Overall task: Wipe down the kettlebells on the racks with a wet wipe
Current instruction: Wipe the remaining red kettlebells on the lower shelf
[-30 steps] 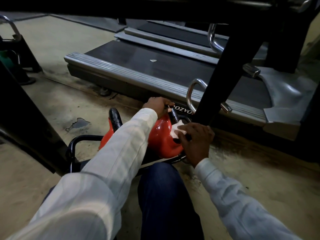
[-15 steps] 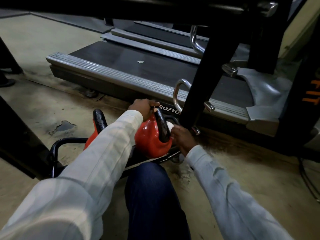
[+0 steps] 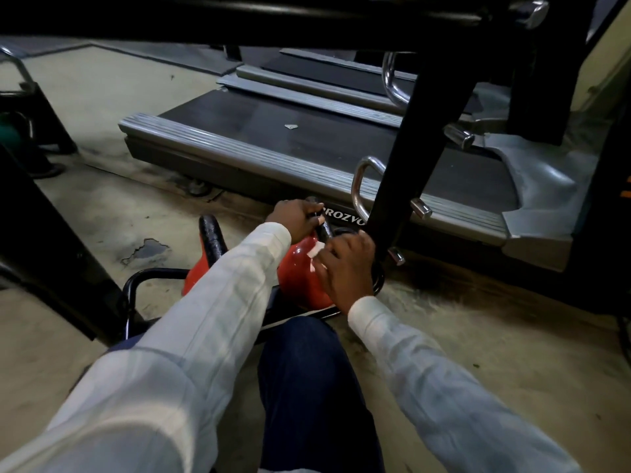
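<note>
A red kettlebell [image 3: 300, 278] with a black handle sits on the bottom tier of the black rack [image 3: 136, 281], low near the floor. My left hand [image 3: 295, 218] grips its black handle from above. My right hand [image 3: 345, 273] lies over the right side of the red body and holds a white wet wipe [image 3: 316, 251] against it. A second red kettlebell [image 3: 199, 268] with a black handle stands to the left, partly hidden behind my left sleeve.
The rack's black upright post [image 3: 409, 158] rises just right of my hands, its top beam overhead. A treadmill deck [image 3: 307, 145] lies close behind. Chrome handles [image 3: 362, 186] hang beside the post. Bare concrete floor [image 3: 495, 319] spreads on the right; my blue-trousered knee [image 3: 307, 377] is below.
My right hand has come back from behind the kettlebell onto its upper right side, with the wipe showing again. My left hand stays on the handle. The view has shifted slightly.
</note>
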`<state>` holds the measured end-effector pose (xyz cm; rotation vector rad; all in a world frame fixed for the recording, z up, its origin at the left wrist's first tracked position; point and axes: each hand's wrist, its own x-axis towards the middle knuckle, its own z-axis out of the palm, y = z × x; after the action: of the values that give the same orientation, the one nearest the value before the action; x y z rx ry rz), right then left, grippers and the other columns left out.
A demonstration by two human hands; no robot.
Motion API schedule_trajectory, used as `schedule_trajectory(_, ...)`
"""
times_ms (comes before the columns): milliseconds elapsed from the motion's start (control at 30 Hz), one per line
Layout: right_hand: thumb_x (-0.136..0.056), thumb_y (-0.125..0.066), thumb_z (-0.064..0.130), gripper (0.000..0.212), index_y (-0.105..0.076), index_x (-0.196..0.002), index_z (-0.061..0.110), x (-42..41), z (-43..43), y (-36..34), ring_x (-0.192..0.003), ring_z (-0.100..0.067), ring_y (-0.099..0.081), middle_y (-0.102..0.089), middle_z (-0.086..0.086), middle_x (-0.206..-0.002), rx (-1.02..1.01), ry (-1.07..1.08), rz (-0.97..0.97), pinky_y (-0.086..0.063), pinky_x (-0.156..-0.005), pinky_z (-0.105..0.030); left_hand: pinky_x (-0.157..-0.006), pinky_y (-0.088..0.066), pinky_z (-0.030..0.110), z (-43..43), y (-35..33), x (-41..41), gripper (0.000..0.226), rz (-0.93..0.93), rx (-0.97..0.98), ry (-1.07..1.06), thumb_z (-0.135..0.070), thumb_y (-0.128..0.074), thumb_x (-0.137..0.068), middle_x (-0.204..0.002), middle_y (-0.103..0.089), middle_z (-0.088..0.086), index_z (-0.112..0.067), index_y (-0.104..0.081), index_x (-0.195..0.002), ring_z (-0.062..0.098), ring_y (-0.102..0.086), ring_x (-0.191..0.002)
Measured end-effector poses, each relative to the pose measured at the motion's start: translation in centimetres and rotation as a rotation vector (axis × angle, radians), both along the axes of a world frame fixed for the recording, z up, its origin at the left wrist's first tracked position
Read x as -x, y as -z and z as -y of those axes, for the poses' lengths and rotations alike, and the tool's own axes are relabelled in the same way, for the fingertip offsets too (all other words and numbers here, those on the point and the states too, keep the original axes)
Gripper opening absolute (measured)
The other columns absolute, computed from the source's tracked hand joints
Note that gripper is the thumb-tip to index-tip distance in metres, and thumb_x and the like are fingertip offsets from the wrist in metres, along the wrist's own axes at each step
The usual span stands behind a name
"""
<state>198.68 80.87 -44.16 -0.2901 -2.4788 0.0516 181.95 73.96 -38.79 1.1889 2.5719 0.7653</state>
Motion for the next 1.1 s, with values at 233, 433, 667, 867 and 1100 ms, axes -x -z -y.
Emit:
schedule_trajectory(233, -0.087, -0.066, 0.011, 0.017, -0.068, -0.088, 0.028, -1.8, 0.0, 1.7, -0.095, -0.012, -0.064, -0.07, 0.006, -0.096, 0.978, 0.074, -0.352, -0.048, -0.095, -0.041, -0.105, -0.025, 0.011, 1.3, 1.3, -1.7, 0.03, 0.116, -0.275, 0.051, -0.019, -0.072, -0.085, -0.141, -0.052, 0.008, -0.017, -0.072, -0.115, 0.018, -0.049, -0.13)
schedule_trajectory(433, -0.085, -0.058, -0.005, 0.015, -0.066, -0.095, 0.004, 2.1, -1.0, -1.7, -0.072, -0.014, -0.069, -0.072, -0.007, -0.08, 1.817, -0.137, -0.253, -0.054, -0.072, -0.03, -0.11, -0.027, 0.018, 1.6, 1.5, -2.5, 0.03, 0.165, -0.298, 0.04, -0.018, -0.07, -0.087, -0.145, -0.049, 0.008, -0.018, -0.07, -0.117, 0.018, -0.047, -0.133)
schedule_trajectory(667, -0.093, -0.053, 0.003, 0.019, -0.069, -0.099, 0.011, 0.2, -2.7, -0.3, -0.079, -0.014, -0.069, -0.074, -0.004, -0.088, 1.548, -0.159, 0.002, -0.053, -0.074, -0.03, -0.1, -0.026, 0.01, 1.8, 1.1, -2.0, 0.031, 0.148, -0.256, 0.07, -0.023, -0.071, -0.087, -0.145, -0.049, 0.003, -0.022, -0.07, -0.118, 0.015, -0.048, -0.131)
schedule_trajectory(867, -0.095, -0.047, -0.006, 0.026, -0.063, -0.107, 0.01, -1.7, -1.9, 1.3, -0.079, -0.003, -0.068, -0.071, 0.001, -0.092, 1.549, -0.1, -0.192, -0.052, -0.068, -0.018, -0.108, -0.029, 0.017, 1.9, 1.3, -2.0, 0.031, 0.187, -0.283, 0.067, -0.023, -0.071, -0.087, -0.145, -0.048, 0.003, -0.023, -0.07, -0.118, 0.015, -0.048, -0.131)
schedule_trajectory(1100, -0.1, -0.049, 0.012, 0.023, -0.07, -0.107, 0.008, 1.1, -2.2, 0.5, -0.085, -0.013, -0.072, -0.076, -0.004, -0.092, 1.85, -0.106, -0.164, -0.052, -0.083, -0.033, -0.112, -0.032, 0.025, 1.7, 1.3, -1.8, 0.031, 0.164, -0.253, 0.053, -0.026, -0.071, -0.086, -0.146, -0.048, 0.0, -0.028, -0.07, -0.117, 0.016, -0.049, -0.131)
